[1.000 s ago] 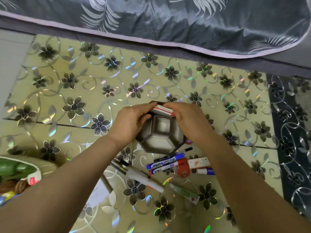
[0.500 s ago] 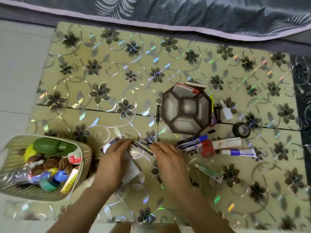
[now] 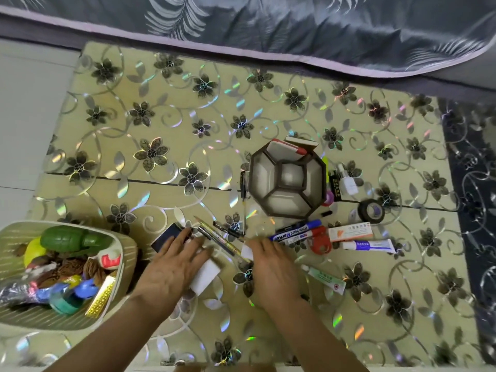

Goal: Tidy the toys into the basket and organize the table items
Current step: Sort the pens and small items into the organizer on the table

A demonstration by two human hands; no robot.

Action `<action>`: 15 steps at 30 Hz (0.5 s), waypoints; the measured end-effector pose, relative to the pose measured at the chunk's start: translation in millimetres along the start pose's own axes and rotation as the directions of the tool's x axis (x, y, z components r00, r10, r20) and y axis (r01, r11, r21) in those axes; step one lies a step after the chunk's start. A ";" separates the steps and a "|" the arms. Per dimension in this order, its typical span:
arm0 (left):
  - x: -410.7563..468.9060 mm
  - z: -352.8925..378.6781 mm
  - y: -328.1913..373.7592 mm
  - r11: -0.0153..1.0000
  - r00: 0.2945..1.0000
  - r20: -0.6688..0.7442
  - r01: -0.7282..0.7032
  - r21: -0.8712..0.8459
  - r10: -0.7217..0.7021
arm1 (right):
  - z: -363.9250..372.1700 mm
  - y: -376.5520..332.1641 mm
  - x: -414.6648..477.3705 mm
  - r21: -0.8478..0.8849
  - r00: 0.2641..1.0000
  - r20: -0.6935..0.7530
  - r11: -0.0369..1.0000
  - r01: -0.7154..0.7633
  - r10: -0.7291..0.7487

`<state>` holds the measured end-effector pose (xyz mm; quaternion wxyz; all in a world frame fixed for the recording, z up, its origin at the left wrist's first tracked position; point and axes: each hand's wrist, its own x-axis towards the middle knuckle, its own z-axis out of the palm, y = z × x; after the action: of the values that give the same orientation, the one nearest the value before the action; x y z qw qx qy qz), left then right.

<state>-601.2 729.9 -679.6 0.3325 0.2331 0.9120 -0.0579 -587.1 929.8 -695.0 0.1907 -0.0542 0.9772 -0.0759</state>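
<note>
A pale green basket (image 3: 128,255) at the lower left holds several toys, among them a green grenade-shaped one (image 3: 67,238). A brown octagonal organizer tray (image 3: 288,208) stands mid-table with a red-and-white item (image 3: 285,149) in its far compartment. My left hand (image 3: 174,267) lies flat, fingers apart, over a white block (image 3: 206,275) and a dark blue item (image 3: 165,238). My right hand (image 3: 273,269) rests palm down beside it, its fingertips at a small white piece (image 3: 247,252) and several loose pens (image 3: 218,238). Whether it grips anything is hidden.
Right of the pens lie a whiteboard marker (image 3: 296,230), a red item (image 3: 320,241), an ointment box (image 3: 350,231), two tubes (image 3: 369,246) (image 3: 324,279), black tape (image 3: 371,210) and a small white bottle (image 3: 347,181). A grey bedspread (image 3: 268,22) borders the table's far edge.
Both hands left the organizer tray and came down to the pens near the front edge. The view pulled back, bringing the toy basket into sight.
</note>
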 end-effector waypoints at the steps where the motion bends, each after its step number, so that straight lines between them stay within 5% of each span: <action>1: 1.0 -5.7 -0.8 1.000 0.996 -0.082 -0.019 -0.010 0.018 | -5.6 1.7 -0.2 0.024 1.000 -0.028 1.000 -0.001 0.001; 4: -1.1 -27.5 -3.1 0.962 0.956 -0.293 -0.058 -0.267 -0.024 | -27.1 13.6 -4.4 0.144 0.990 -0.142 0.989 0.016 0.005; 7: 0.4 -63.0 -2.6 0.757 0.853 -0.501 -0.229 -0.612 -0.146 | -60.8 32.2 -5.7 0.321 0.947 -0.308 0.947 0.010 0.095; 11: 10.7 -129.2 10.8 0.319 0.837 -0.494 -0.414 -0.853 -0.235 | -101.1 58.9 -4.4 0.565 0.874 -0.416 0.824 0.034 0.250; 15: 38.6 -156.2 16.2 0.175 0.848 -0.489 -0.460 -0.870 -0.203 | -138.8 72.7 1.6 0.743 0.809 -0.465 0.655 0.136 0.360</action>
<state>-710.2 799.9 -582.6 0.1553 0.0529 0.7600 0.6289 -647.1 1018.8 -580.8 -0.1044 0.1184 0.8687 -0.4696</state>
